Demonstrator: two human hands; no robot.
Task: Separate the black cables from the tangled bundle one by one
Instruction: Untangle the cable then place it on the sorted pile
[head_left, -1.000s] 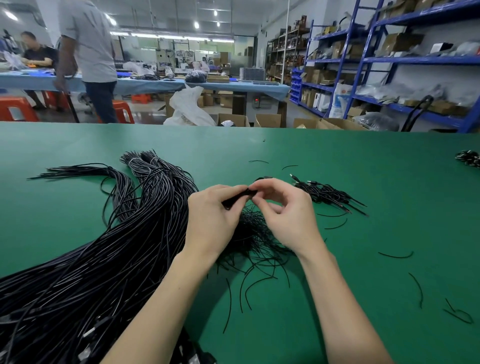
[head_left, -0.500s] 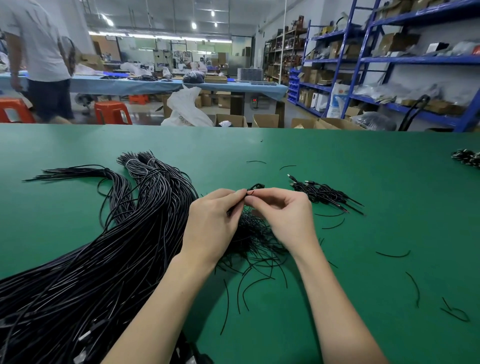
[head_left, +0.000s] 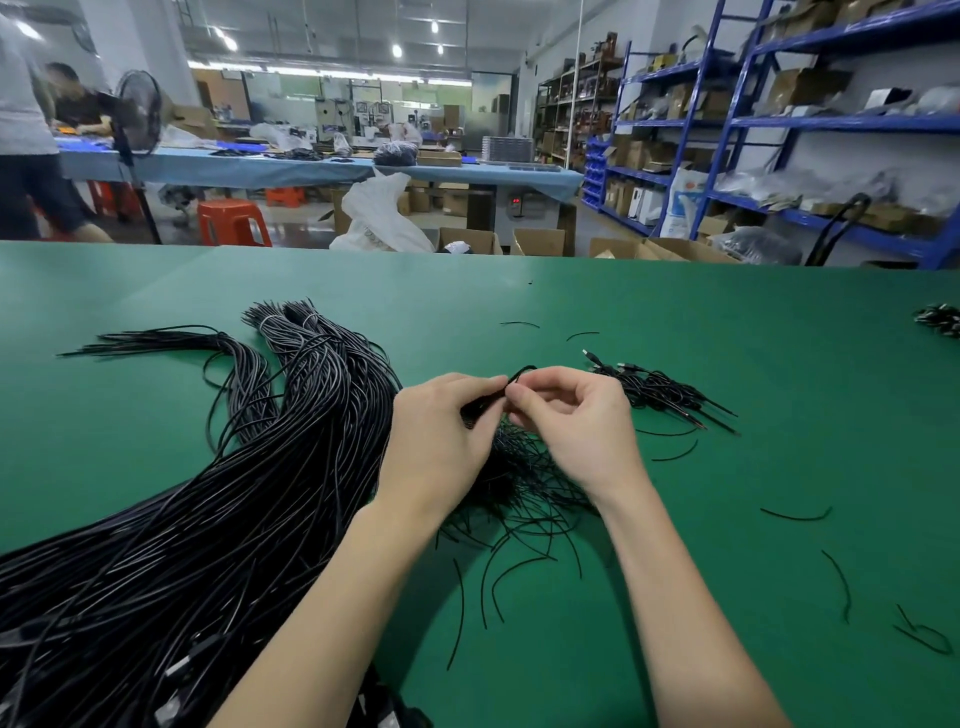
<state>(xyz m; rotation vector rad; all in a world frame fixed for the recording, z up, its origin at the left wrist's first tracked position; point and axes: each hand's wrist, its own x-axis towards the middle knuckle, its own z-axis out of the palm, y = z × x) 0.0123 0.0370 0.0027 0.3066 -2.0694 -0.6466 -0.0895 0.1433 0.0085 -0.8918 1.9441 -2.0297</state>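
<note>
Head view: left hand (head_left: 441, 441) and right hand (head_left: 576, 421) both pinch one thin cable (head_left: 519, 373) above the tangled bundle (head_left: 519, 483); a hard pull may drag neighbouring strands.

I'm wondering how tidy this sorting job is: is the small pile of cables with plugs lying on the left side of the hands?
No, the small pile of plugged cables lies right of the right hand, while the big bundle lies left.

bright, even | light from ceiling lamps (head_left: 397, 50) | soft forearm shadows on green table (head_left: 675, 338) | wide-angle bending at edges | person (head_left: 26, 130) at left motion-blurred
</note>
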